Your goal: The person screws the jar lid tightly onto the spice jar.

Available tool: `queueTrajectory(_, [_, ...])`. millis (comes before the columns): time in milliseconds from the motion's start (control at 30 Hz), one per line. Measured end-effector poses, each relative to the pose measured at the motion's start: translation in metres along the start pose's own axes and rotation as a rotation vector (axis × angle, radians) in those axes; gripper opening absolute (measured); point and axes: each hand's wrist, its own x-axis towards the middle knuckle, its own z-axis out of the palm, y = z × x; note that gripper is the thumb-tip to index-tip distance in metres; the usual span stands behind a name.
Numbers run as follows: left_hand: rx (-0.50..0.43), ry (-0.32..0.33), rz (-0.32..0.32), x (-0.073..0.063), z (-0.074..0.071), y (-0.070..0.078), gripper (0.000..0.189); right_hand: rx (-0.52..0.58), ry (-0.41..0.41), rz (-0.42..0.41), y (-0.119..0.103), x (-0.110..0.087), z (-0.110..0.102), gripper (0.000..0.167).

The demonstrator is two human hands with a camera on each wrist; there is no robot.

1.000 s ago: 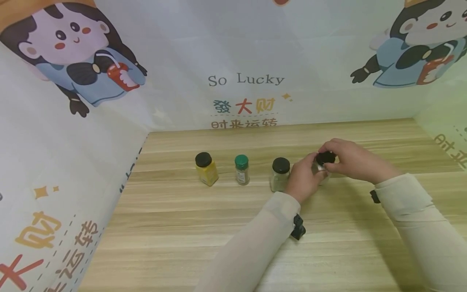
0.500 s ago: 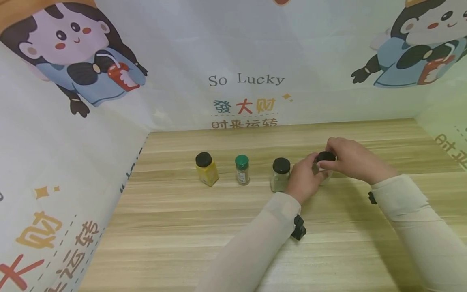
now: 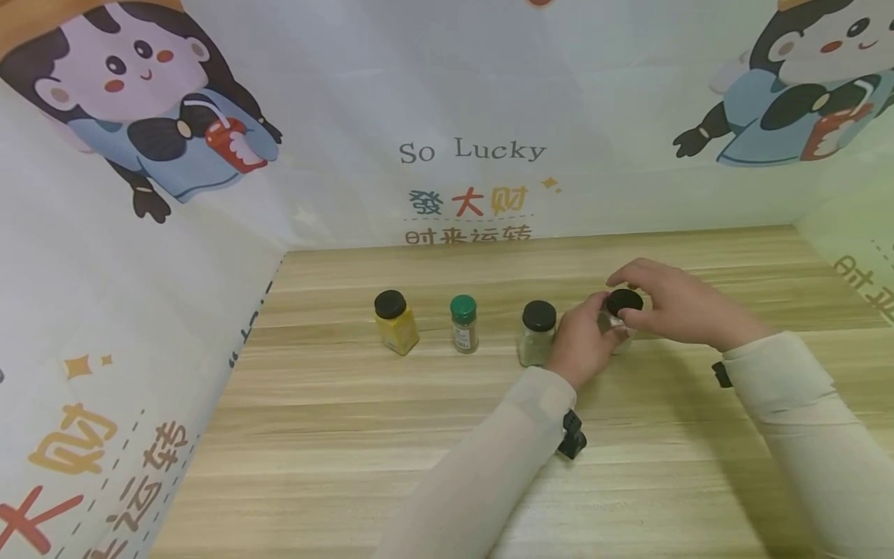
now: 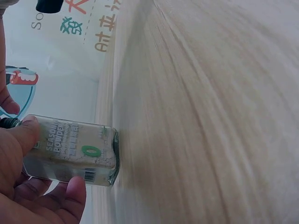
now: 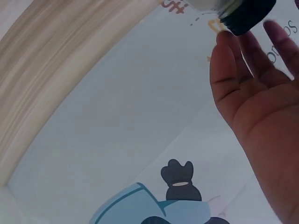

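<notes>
My left hand (image 3: 581, 343) grips a square glass seasoning jar (image 4: 77, 147) at the right end of a row. The jar stands upright on the table, its pale powder and "powder" lettering showing in the left wrist view. Its black lid (image 3: 625, 302) is on top. Around that lid my right hand (image 3: 687, 309) is spread, thumb close to its near side and fingers lifted away behind it. In the right wrist view those fingers look nearly straight and stand slightly off the dark lid (image 5: 250, 15).
Left of my hands stand a black-lidded glass jar (image 3: 536, 341), a small green-capped bottle (image 3: 464, 326) and a yellow jar (image 3: 396, 328) with a black lid. Printed cloth walls (image 3: 335, 101) enclose the wooden table (image 3: 335, 435) at the back and sides.
My right hand closed in over the lid half a second ago, thumb across it; now its fingers have spread and the hand has moved slightly right. My left hand has kept its grip.
</notes>
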Motion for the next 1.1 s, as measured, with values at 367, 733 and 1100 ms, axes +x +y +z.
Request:
queueTrajectory(367, [0.015,0.010,-0.013,-0.0007,-0.0004,0.0019,0.048,-0.046,0.004,-0.010,-0.0022,0.0017,0.0018,0.019])
queueTrajectory(733, [0.011,-0.002,-0.023,-0.0024,-0.0028,0.0030,0.045,-0.047,0.026,0.091,-0.0013,0.0034,0.0070,0.022])
queueTrajectory(1100, [0.006,0.000,-0.012,-0.0032,-0.0027,0.0030,0.047,-0.025,0.101,-0.054,0.0019,-0.0007,0.0052,0.018])
